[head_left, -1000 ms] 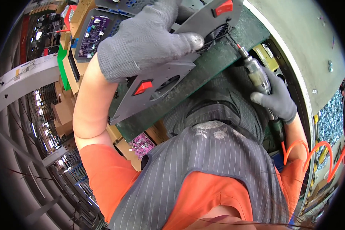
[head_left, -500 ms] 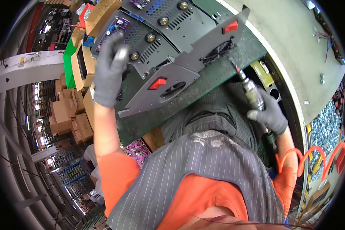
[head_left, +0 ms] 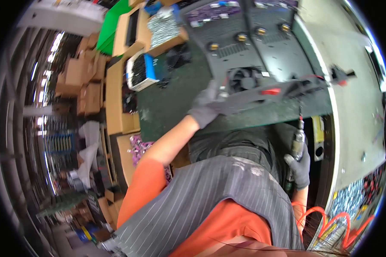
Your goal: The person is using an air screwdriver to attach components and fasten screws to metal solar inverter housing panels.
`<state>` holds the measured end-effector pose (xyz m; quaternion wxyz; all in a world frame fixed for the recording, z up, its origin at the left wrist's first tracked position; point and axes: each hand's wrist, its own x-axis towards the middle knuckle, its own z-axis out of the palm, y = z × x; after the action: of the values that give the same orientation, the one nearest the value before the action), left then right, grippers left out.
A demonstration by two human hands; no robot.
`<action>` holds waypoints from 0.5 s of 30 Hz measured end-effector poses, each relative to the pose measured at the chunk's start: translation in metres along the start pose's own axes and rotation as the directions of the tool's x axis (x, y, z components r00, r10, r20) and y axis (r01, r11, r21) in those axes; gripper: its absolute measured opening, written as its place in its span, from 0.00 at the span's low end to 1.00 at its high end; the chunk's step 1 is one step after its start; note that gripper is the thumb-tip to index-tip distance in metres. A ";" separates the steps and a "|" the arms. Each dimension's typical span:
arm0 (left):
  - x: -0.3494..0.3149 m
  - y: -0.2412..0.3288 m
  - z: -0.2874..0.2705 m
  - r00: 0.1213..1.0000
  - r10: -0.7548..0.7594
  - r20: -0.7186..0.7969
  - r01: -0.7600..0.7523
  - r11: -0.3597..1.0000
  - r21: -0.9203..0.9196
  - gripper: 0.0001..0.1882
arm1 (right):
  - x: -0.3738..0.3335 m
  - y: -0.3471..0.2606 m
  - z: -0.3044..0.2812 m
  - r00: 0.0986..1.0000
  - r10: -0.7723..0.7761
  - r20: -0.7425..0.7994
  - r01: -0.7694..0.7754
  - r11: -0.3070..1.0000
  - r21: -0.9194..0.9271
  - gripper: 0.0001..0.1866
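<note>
My gloved left hand (head_left: 205,106) is at the left end of a dark metal front panel (head_left: 248,96), its fingers closed around the edge, though slightly blurred. The panel carries a red switch (head_left: 271,91) and runs along the near side of two grey metal housings. In the left housing (head_left: 231,53) a black fan (head_left: 243,79) sits just behind the panel. My gloved right hand (head_left: 301,169) grips a power screwdriver (head_left: 298,143) with an orange coiled hose (head_left: 317,210). Its bit points up, near the bench edge below the right housing (head_left: 283,55).
Left on the green bench (head_left: 171,107) stand a blue-and-white box (head_left: 140,72) of small black parts and a carton of silvery pieces (head_left: 163,29). A green bin (head_left: 115,28) is behind them. A pale raised edge (head_left: 336,141) borders the right side.
My left hand has moved from beside the circuit board down to the panel's left end. The front panels and housings appear turned, and the view has shifted. The screwdriver stays in my right hand.
</note>
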<state>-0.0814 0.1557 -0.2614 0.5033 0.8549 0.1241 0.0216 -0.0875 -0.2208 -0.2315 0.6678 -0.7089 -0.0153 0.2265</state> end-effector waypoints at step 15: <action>-0.019 0.024 -0.143 0.925 0.273 -0.264 0.097 0.504 0.858 0.11 | -0.002 0.013 -0.001 0.999 0.043 0.018 -0.043 0.999 0.026 0.37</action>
<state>-0.1182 0.2625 -0.1691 -0.0216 0.9757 0.1652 0.1422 -0.0923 -0.2241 -0.2437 0.6719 -0.6981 -0.0030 0.2474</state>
